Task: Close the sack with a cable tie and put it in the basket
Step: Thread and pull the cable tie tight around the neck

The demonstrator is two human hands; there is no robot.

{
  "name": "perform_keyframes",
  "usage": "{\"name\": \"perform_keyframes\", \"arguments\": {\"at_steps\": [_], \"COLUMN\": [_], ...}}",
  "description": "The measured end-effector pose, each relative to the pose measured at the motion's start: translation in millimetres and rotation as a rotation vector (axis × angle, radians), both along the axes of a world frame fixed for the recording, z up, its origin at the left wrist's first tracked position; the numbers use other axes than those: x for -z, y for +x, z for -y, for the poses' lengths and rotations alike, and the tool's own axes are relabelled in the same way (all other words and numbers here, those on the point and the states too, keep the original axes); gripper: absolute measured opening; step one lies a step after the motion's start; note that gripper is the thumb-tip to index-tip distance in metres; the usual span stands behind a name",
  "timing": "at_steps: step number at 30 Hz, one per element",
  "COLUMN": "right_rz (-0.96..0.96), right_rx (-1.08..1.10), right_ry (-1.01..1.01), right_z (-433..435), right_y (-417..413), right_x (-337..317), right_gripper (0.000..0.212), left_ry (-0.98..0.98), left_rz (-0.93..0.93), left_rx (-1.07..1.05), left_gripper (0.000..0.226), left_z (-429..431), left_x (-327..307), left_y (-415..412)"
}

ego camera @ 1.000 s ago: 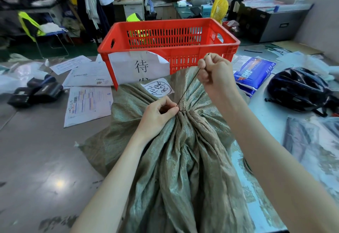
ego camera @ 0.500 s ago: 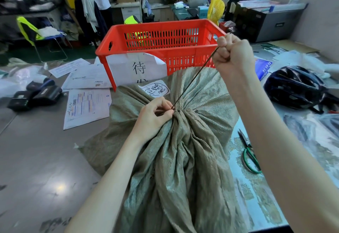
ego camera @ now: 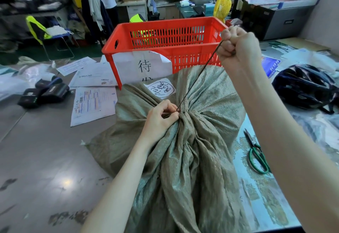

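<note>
A grey-green woven sack [ego camera: 185, 155] lies on the table in front of me, its mouth gathered into a tight neck. A thin dark cable tie [ego camera: 199, 74] runs taut from that neck up and to the right. My left hand [ego camera: 161, 117] pinches the tie's head against the gathered neck. My right hand [ego camera: 238, 47] is a closed fist around the tie's free end, raised beside the right rim of the basket. The red slotted plastic basket [ego camera: 165, 28] stands just behind the sack, with a white paper sign taped to its front.
Green-handled scissors [ego camera: 255, 152] lie on the table right of the sack. A dark helmet [ego camera: 304, 85] sits at far right. Papers [ego camera: 91, 104] and black handheld devices [ego camera: 44, 93] lie to the left. A person stands at the back of the room.
My right hand has pulled the tie's free end up and to the right, from above the sack to the basket's right rim. The neck has drawn tighter. My left hand stayed at the neck.
</note>
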State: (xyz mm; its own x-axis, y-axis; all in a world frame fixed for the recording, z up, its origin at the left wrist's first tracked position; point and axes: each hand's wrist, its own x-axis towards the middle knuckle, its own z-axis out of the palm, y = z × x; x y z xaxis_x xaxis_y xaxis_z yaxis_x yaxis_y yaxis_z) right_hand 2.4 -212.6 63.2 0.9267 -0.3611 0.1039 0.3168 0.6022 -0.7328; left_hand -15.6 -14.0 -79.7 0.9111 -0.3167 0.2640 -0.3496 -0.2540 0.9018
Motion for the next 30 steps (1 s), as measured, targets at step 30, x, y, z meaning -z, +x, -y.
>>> {"name": "perform_keyframes", "arguments": {"at_steps": [30], "right_rz": [-0.016], "right_rx": [-0.111], "right_ry": [-0.127], "right_z": [-32.7], "right_y": [-22.6], "right_x": [54.1], "right_gripper": [0.012], "left_ry": [-0.007], "left_rz": [-0.073], "left_rx": [-0.056], "left_gripper": [0.013], "left_z": [2.4], "left_x": [-5.4], "left_y": [-9.4]}}
